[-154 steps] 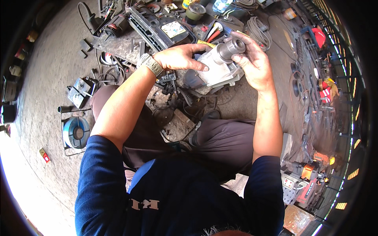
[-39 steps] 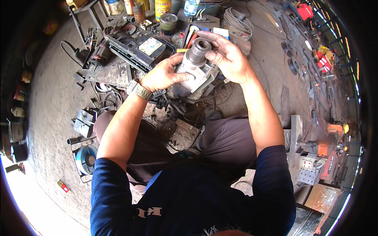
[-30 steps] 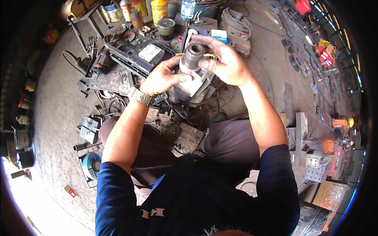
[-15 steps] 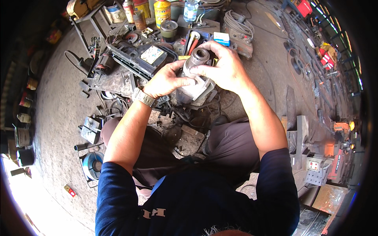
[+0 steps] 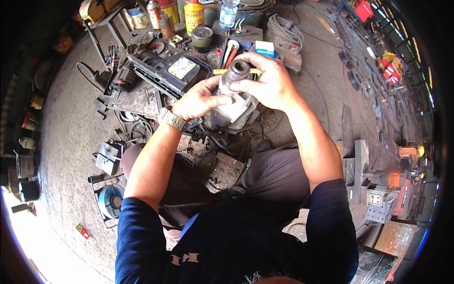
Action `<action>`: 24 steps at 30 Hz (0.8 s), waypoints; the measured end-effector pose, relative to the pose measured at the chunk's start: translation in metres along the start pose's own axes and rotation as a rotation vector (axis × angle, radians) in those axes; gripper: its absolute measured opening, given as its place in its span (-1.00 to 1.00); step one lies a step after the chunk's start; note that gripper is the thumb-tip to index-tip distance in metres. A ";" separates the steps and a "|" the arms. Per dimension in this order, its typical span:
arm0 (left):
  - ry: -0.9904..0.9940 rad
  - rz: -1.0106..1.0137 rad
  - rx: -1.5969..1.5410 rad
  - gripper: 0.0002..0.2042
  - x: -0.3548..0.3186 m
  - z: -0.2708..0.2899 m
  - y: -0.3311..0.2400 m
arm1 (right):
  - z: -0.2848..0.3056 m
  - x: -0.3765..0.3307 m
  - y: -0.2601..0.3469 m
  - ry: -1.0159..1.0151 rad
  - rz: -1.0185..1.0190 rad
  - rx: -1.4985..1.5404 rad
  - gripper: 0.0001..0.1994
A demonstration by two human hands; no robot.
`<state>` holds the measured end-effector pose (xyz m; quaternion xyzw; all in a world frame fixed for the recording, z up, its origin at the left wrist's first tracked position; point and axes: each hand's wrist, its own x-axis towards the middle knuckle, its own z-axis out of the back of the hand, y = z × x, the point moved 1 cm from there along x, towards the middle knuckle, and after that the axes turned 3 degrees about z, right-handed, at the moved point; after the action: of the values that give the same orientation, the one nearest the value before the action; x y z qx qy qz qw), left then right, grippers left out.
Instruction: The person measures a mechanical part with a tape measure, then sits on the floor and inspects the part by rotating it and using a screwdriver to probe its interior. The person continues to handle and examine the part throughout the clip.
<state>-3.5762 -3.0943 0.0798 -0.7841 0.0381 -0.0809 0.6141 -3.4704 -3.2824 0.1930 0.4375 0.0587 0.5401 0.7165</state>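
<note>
Both my hands are wrapped round a grey metal housing (image 5: 225,88) with a hollow round steel collar (image 5: 239,68) standing up at its top. My left hand (image 5: 200,101) grips its left side, thumb laid across the front. On the opposite side my right hand (image 5: 270,86) holds it, its thumb pressed just below the collar and its fingers curled behind. Under the thumbs is a flat, angular grey metal piece (image 5: 239,111); I cannot tell whether it belongs to the housing. A yellow strip (image 5: 220,71) shows behind the collar.
A dark tool case (image 5: 163,71) lies beyond my left hand. Farther back are a round tub (image 5: 202,39), a yellow bottle (image 5: 194,16), a water bottle (image 5: 228,14), a blue-and-white box (image 5: 265,48) and a coiled cable (image 5: 285,31). Loose parts and cables clutter the floor by my legs.
The housing and collar have shifted very slightly downward in the view, still held between both hands. My grip looks unchanged.
</note>
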 end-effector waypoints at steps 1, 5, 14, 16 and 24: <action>-0.001 -0.006 0.015 -0.38 0.000 0.000 0.000 | 0.001 0.001 0.001 0.011 0.012 -0.036 -0.54; 0.009 -0.011 0.048 -0.38 0.001 0.001 0.001 | 0.002 0.001 -0.002 0.024 0.010 0.021 -0.54; 0.011 -0.051 0.028 -0.44 0.001 0.001 0.002 | -0.003 0.001 0.023 -0.093 0.132 -0.470 -0.38; 0.011 -0.058 0.058 -0.48 0.003 0.000 0.005 | -0.006 0.003 0.025 -0.119 0.159 -0.626 -0.32; 0.023 -0.004 -0.037 -0.46 0.004 -0.004 0.008 | 0.001 0.010 0.035 0.061 -0.212 -0.545 -0.32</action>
<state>-3.5724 -3.1013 0.0730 -0.7946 0.0452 -0.0902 0.5987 -3.4908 -3.2733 0.2216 0.2037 -0.0216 0.4710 0.8580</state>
